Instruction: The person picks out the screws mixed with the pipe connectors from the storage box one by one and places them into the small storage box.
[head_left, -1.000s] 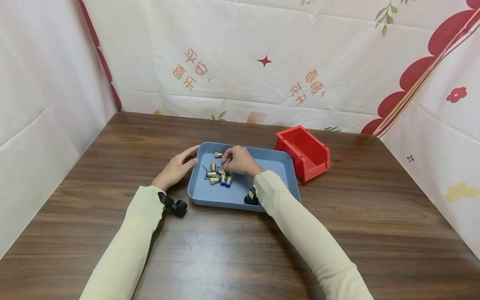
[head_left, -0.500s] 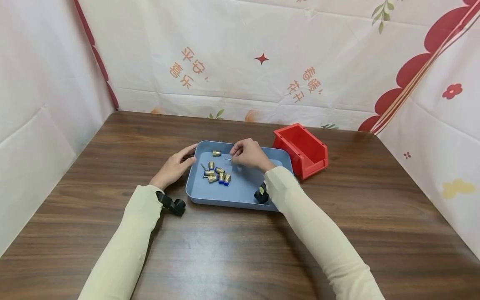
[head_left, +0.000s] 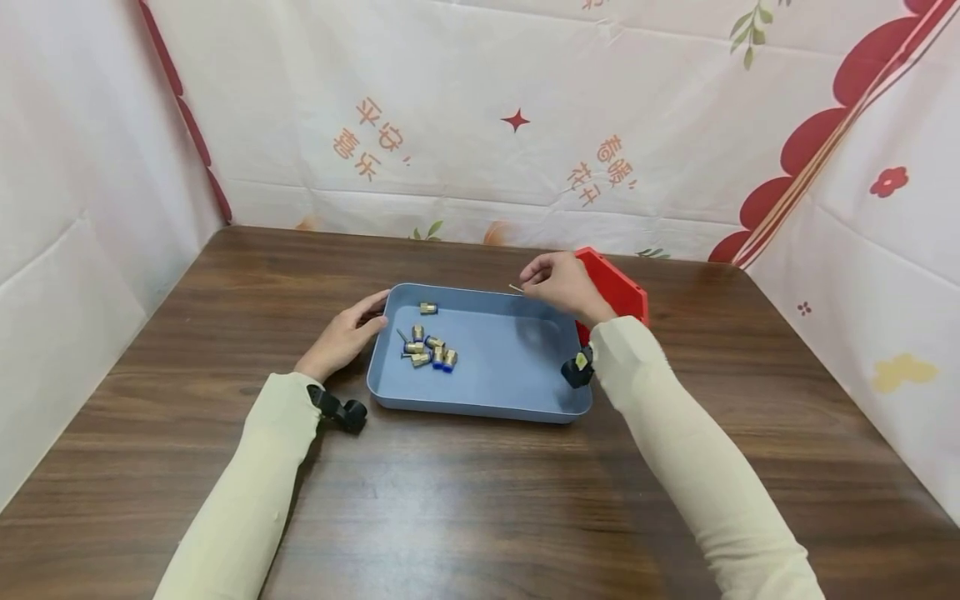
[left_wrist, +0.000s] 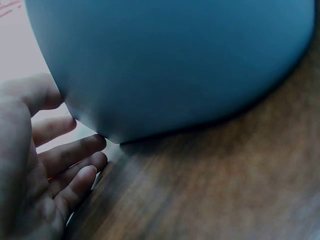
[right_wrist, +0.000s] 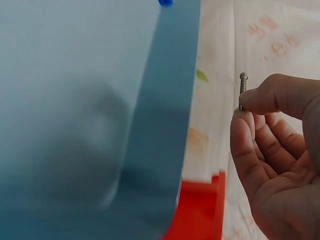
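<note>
My right hand [head_left: 566,285] pinches a small metal screw [right_wrist: 243,86] between thumb and forefinger, above the far right part of the blue tray [head_left: 502,412]. The screw's head points away from the fingertips. My left hand [head_left: 343,337] rests against the tray's left side, its fingers loosely extended and touching the outer wall [left_wrist: 150,75]. In the tray's left half lie several brass fittings with blue ends [head_left: 438,357], bunched together. Two more screws [head_left: 402,336] stick out among them. One brass fitting [head_left: 428,308] lies apart near the far rim.
A red plastic bin [head_left: 617,287] stands just beyond the tray's right end, partly hidden by my right hand and sleeve. Both stand on a brown wood-grain table [head_left: 450,500]. A printed white cloth [head_left: 450,167] hangs behind the table and at its sides.
My right hand has lifted the screw from beside the fittings and carried it right, towards the red bin. My left hand stays at the tray's left side.
</note>
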